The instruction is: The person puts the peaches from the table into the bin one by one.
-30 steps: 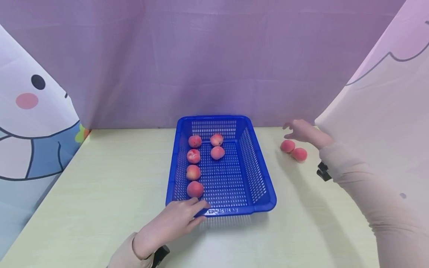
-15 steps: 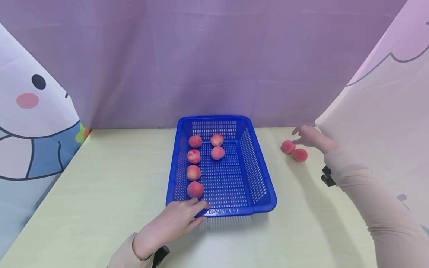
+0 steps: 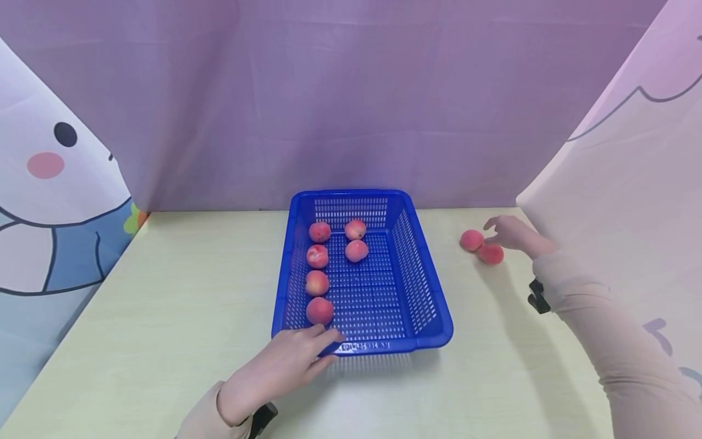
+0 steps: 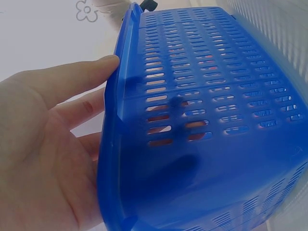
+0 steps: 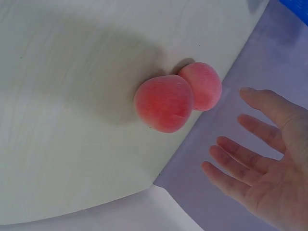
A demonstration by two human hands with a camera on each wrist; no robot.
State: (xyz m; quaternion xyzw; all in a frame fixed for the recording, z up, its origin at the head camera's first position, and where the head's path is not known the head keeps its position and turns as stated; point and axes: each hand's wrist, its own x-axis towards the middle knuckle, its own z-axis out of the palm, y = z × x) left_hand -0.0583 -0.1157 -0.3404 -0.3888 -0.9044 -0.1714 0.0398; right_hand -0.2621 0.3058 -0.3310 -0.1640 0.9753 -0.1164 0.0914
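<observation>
A blue plastic basket [image 3: 425, 280] stands in the middle of the table. My left hand [image 3: 290, 356] grips its near rim at the left corner, with the thumb outside and the fingers over the inner side in the left wrist view. Several peaches lie in the basket: a column along the left wall, with the nearest peach [image 3: 320, 311] beside my fingers, and two at the far middle. To the right of the basket, two peaches touch each other on the table, one pinkish [image 3: 471, 240] and one redder [image 3: 491, 254]. My right hand [image 3: 512, 235] hovers just above them, fingers spread and holding nothing.
The pale wooden table [image 3: 208, 274] extends left and right of the basket. A purple cloth [image 3: 351, 103] hangs behind it, and printed cloth [image 3: 631, 201] closes off the right side close to my right arm.
My right hand has shifted right and lowered, from above the left loose peach to above the right one. The left hand, the basket and the peaches have stayed in place.
</observation>
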